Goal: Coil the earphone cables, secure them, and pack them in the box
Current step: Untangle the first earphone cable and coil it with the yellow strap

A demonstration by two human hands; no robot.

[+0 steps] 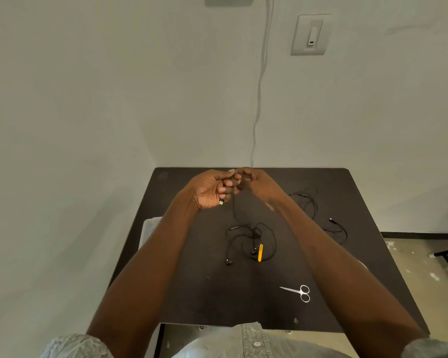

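Two bare hands met above the far half of the black table [197,293], and that was where I held the start of the coil. Beyond the table's left edge a pale container [146,228], probably the box, showed only as a sliver behind my left forearm.

My left hand [211,188] was palm-up, fingers curled round the plug end [221,202] of one earphone cable [234,210], the metal tip poking out below my fingers. My right hand [255,182] was knuckles-up, its fingertips pressed against the left's and pinching the same cable; how much was already wound I could not tell, since the fingers hid it.

From that pinch the cable dropped nearly straight down toward me, then spread into a loose tangle [251,241] on the table, directly below and nearer my body than the hands. Its earbuds [254,251] lay at the tangle's near end. So the slack ran along a near-far line, and I judged the right hand, free to slide down it, the better placed to draw up each loop.

A second earphone set [311,205] lay untouched to the right, well apart, partly behind my right forearm.

A yellow tie strip [260,252] rested upright-lengthwise inside the tangle, just beside the earbuds. Small scissors [299,292] lay nearer me on the right, points aimed left.
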